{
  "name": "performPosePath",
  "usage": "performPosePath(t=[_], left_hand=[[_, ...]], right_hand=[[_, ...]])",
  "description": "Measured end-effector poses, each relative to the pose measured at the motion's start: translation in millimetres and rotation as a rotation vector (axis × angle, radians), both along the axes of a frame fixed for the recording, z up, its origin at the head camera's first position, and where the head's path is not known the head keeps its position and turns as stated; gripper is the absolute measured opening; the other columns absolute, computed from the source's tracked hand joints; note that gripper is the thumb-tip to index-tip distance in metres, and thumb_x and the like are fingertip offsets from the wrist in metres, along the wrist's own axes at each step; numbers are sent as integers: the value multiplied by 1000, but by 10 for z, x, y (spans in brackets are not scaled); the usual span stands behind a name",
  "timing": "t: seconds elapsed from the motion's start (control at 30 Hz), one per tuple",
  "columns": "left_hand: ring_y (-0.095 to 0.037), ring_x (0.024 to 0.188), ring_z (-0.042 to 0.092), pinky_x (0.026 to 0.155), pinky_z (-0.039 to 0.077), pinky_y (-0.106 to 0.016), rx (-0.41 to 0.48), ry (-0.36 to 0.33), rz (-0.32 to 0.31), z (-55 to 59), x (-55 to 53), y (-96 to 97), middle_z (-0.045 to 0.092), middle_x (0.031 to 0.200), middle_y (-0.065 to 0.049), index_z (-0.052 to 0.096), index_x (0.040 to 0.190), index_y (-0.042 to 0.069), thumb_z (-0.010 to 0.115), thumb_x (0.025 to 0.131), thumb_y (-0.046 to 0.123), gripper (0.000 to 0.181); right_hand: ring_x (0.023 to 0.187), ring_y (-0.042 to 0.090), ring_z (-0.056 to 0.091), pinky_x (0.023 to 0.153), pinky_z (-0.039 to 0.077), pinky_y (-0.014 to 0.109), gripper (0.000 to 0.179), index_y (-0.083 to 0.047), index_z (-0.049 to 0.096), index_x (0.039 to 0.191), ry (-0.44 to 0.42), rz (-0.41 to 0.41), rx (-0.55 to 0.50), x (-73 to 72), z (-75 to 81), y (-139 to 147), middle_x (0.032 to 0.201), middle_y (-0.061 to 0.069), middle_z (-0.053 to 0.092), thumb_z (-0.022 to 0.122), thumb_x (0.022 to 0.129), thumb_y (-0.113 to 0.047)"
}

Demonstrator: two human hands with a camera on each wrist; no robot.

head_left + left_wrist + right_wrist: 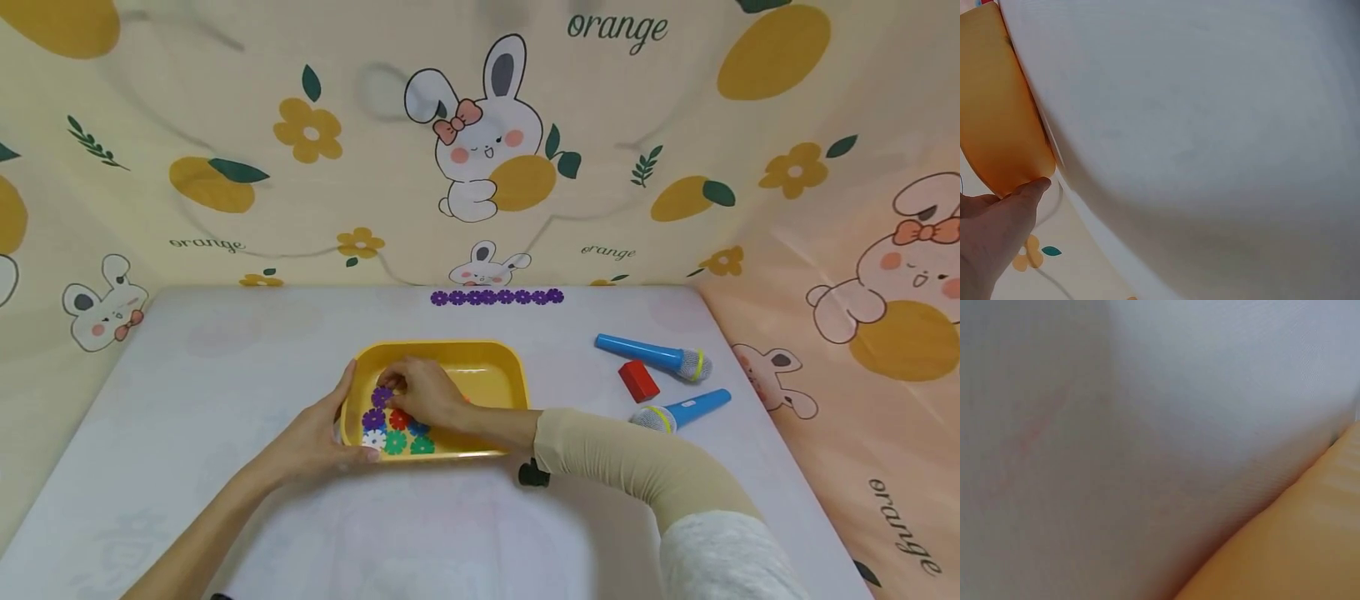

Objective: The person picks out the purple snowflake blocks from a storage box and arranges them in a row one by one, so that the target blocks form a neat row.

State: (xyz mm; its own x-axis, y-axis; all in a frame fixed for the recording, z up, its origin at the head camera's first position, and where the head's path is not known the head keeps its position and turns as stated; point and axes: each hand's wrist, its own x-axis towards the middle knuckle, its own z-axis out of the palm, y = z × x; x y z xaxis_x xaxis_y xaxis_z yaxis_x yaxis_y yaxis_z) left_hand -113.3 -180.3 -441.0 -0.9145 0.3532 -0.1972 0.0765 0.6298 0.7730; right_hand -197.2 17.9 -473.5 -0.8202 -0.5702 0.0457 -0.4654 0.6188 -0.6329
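A yellow tray [480, 354] sits on the white table with flower-shaped plastic discs in its left part: purple, red, blue, green and white. My left hand [318, 433] grips the tray's left end, thumb at the near rim and fingers along the left side; the left wrist view shows this hand [1004, 231] against the tray's outer wall [1004, 106]. Inside the tray, the fingertips of my right hand [427, 394] pinch a purple flower-shaped disc [382, 397]. That hand partly covers a red disc [399, 419] and a blue one. In the right wrist view only the tray's wall [1291, 550] shows.
Joined purple discs [497, 297] form a row at the table's back edge. To the right lie a blue toy microphone [648, 351], a red block [639, 381] and another blue microphone [693, 407]. A small black object [533, 475] is by the right forearm.
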Motion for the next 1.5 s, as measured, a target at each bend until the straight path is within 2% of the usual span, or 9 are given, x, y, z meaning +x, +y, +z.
performPosePath(t=[0.1, 0.23, 0.5, 0.67, 0.87, 1.03, 1.2, 1.37, 1.5], left_hand=[[-49, 144, 24, 112, 26, -64, 0, -8, 1, -6, 4, -1, 17, 162, -23, -6, 160, 13, 85, 76, 45, 127], [-49, 144, 24, 112, 26, -64, -5, -8, 4, -14, 2, 0, 18, 162, -23, -6, 160, 14, 85, 76, 45, 127], [-48, 144, 25, 112, 27, -64, -17, -20, 9, 0, -16, 4, 19, 162, -23, -6, 160, 13, 85, 75, 46, 129], [-47, 145, 24, 112, 28, -63, -23, -38, 24, 18, -22, 19, 20, 162, -22, -6, 160, 13, 85, 74, 48, 130], [-46, 145, 24, 111, 31, -62, -22, -40, 33, 15, -19, 30, 20, 163, -20, -5, 160, 14, 86, 73, 47, 130], [-46, 145, 25, 110, 33, -62, -22, -20, 27, -1, -11, 27, 21, 162, -21, -4, 160, 14, 86, 73, 46, 129], [-46, 145, 25, 110, 31, -63, -21, -30, 33, -5, -12, 25, 22, 162, -21, -4, 160, 15, 86, 73, 46, 129], [-46, 145, 24, 110, 31, -63, -19, -41, 41, -3, -21, 32, 21, 162, -20, -4, 160, 17, 86, 73, 45, 129], [-46, 145, 24, 110, 32, -62, -14, -48, 44, -1, -22, 30, 21, 163, -20, -4, 160, 16, 86, 73, 44, 129]], right_hand=[[81, 3, 59, 75, 50, 10, 19, -10, 75, 104, -29, 14, -39, 5, 9, 16, 94, -4, 67, 79, 85, -10], [80, 3, 61, 74, 52, 11, 15, -11, 76, 103, -108, 25, -107, -10, 75, 58, 94, -4, 70, 75, 89, -7], [81, 7, 65, 72, 57, 19, 17, -13, 79, 106, -230, -13, -243, -144, 340, 294, 99, -5, 75, 69, 93, -7], [85, 10, 69, 76, 59, 23, 17, -10, 78, 106, -219, -25, -335, -259, 512, 525, 99, -1, 76, 70, 92, -6], [89, 16, 69, 78, 59, 26, 21, -10, 76, 112, -216, -65, -356, -413, 627, 837, 101, 0, 75, 73, 91, -9], [94, 18, 67, 81, 59, 26, 27, -13, 75, 117, -232, -136, -333, -540, 661, 1097, 106, -1, 73, 75, 89, -14], [97, 20, 65, 84, 57, 24, 32, -15, 74, 120, -253, -209, -346, -688, 660, 1345, 114, 1, 71, 77, 88, -15], [98, 19, 66, 85, 57, 23, 36, -10, 72, 122, -247, -282, -422, -853, 645, 1599, 119, 5, 71, 77, 87, -14], [97, 19, 68, 87, 57, 26, 35, -8, 72, 122, -247, -345, -468, -962, 646, 1802, 116, 9, 71, 77, 87, -13]])
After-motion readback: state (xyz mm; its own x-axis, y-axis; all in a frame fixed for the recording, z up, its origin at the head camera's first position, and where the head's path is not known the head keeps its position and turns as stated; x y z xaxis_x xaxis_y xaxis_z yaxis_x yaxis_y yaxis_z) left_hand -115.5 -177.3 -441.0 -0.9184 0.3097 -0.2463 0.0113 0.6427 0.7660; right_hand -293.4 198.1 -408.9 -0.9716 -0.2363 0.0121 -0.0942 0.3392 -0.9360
